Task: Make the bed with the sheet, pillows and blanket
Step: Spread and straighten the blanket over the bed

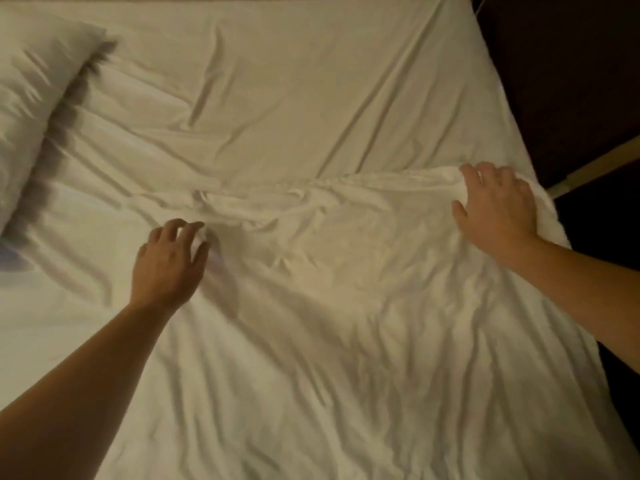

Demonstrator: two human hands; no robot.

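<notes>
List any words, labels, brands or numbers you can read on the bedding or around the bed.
None. The blanket, sheet and pillow are plain white, with no tag, print or number showing. Nothing readable shows beside the bed either.

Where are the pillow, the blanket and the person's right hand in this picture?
pillow [31, 98]: head view, middle of its top face.
blanket [311, 341]: head view, its wrinkled middle.
right hand [498, 209]: head view, back of the hand.
</notes>
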